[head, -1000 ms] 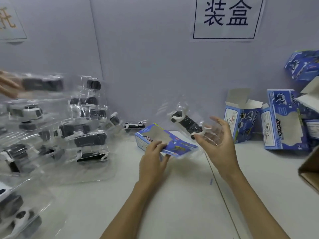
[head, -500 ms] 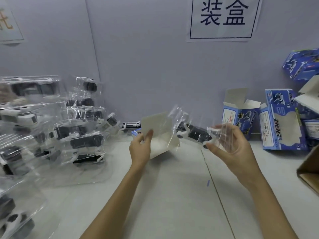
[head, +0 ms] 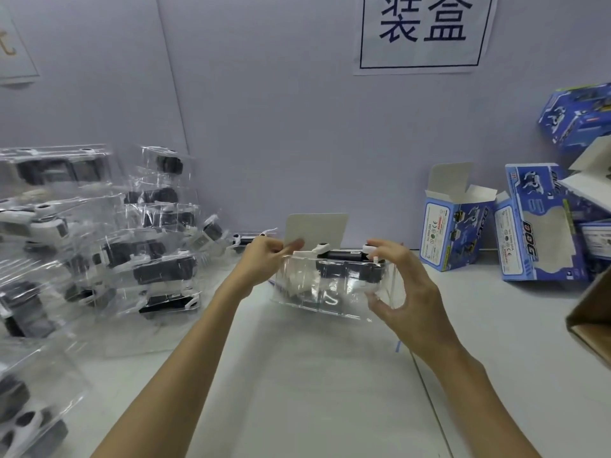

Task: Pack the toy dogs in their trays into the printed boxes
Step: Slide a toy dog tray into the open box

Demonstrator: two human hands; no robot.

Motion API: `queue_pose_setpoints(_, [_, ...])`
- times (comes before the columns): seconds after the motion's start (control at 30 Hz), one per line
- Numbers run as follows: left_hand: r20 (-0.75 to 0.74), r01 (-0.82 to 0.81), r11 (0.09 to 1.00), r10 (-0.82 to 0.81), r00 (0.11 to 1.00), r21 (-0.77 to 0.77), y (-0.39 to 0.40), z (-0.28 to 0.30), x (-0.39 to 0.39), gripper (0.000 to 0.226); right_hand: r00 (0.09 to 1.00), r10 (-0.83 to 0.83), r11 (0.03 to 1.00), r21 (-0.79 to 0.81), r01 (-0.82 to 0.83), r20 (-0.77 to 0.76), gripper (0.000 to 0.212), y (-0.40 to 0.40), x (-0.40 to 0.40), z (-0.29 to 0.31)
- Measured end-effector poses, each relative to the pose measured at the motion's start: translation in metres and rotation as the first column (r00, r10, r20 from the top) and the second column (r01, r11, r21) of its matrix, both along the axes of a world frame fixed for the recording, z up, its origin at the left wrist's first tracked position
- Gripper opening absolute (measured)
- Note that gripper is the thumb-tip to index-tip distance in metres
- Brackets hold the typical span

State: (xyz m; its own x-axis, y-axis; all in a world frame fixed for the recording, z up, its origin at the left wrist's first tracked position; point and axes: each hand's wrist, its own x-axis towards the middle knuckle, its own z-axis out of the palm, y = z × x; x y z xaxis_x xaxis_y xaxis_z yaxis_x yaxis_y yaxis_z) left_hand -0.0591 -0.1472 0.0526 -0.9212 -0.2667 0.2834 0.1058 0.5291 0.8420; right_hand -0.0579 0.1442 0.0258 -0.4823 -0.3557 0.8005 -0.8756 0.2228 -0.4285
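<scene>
Head view: both hands hold one clear tray (head: 330,289) with a toy dog (head: 347,262) above the bench (head: 314,391). Left hand (head: 264,259) pinches its left end beside a white box flap (head: 315,231); right hand (head: 400,285) curls round the right end. Judged step: insertion. Next: align tray with box mouth, slide in.

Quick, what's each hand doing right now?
Left hand: pinches the box flap.
Right hand: grips the clear tray holding the toy dog.
</scene>
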Motion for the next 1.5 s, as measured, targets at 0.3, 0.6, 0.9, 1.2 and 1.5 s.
queue_pose_setpoints(0.3, [-0.042,0.024,0.999,-0.023,0.999,0.025,0.003,-0.004,0.009,0.066,0.999,-0.041,0.994,0.099,0.041,-0.006,0.079,0.001,-0.015,-0.014])
queue_pose_setpoints(0.6, [-0.24,-0.127,0.992,0.121,0.963,-0.01,0.028,-0.057,0.024,0.036,0.902,-0.351,0.881,0.239,0.409,-0.252,0.081,-0.023,-0.014,-0.036])
queue_pose_setpoints(0.9, [-0.245,-0.118,0.965,0.059,0.968,-0.235,0.026,-0.077,0.03,0.01,0.828,-0.495,0.804,0.221,0.552,-0.264,0.075,-0.03,-0.019,-0.048])
queue_pose_setpoints(1.2, [-0.299,-0.243,0.959,0.191,0.935,-0.146,0.035,-0.073,0.032,0.019,0.895,-0.193,0.854,0.518,-0.049,0.402,0.071,-0.014,-0.009,-0.046])
queue_pose_setpoints(1.5, [-0.121,-0.05,0.946,0.011,0.993,-0.319,0.032,-0.069,0.041,0.043,0.868,-0.207,0.93,0.366,0.032,0.451,0.039,-0.004,-0.024,-0.045])
